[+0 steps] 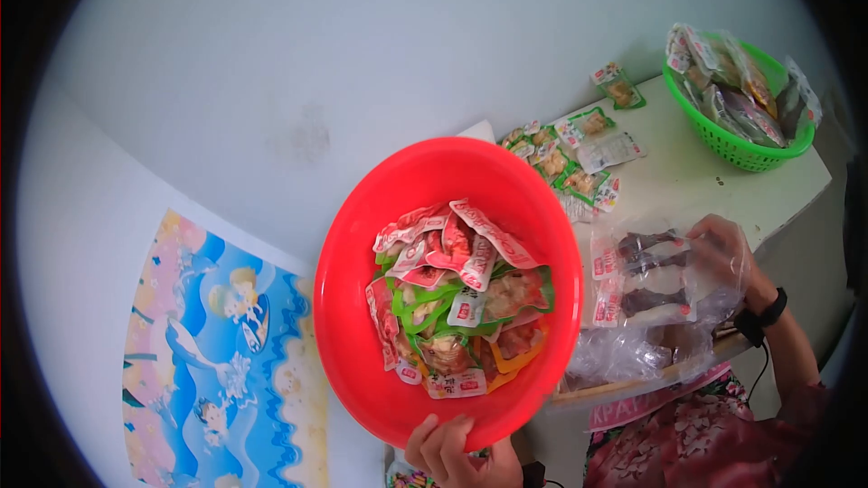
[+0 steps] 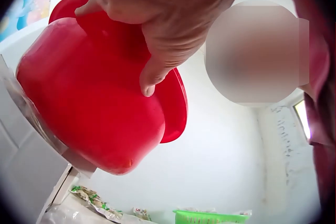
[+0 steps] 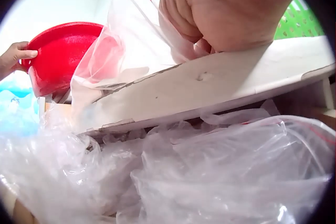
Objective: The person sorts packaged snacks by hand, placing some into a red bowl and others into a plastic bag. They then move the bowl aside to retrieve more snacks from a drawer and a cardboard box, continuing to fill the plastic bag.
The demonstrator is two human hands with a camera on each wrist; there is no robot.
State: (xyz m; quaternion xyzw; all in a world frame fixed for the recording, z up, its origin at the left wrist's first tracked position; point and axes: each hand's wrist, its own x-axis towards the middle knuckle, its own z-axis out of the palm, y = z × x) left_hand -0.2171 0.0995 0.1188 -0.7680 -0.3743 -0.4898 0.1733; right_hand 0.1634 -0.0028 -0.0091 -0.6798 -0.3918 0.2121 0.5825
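My left hand grips the near rim of a red plastic basin, fingers over the edge and thumb against the outside. The basin tilts toward the head camera and holds several sealed snack packets with red, green and orange edging. On the right, my right hand holds a clear plastic bag at the table's edge, its fingertips partly hidden. Two packets of dark meat show through or beside the clear plastic.
A white table carries loose green-edged packets and a green basket full of packets. Crumpled clear bags fill an opening below the tabletop. A blue cartoon poster hangs on the left.
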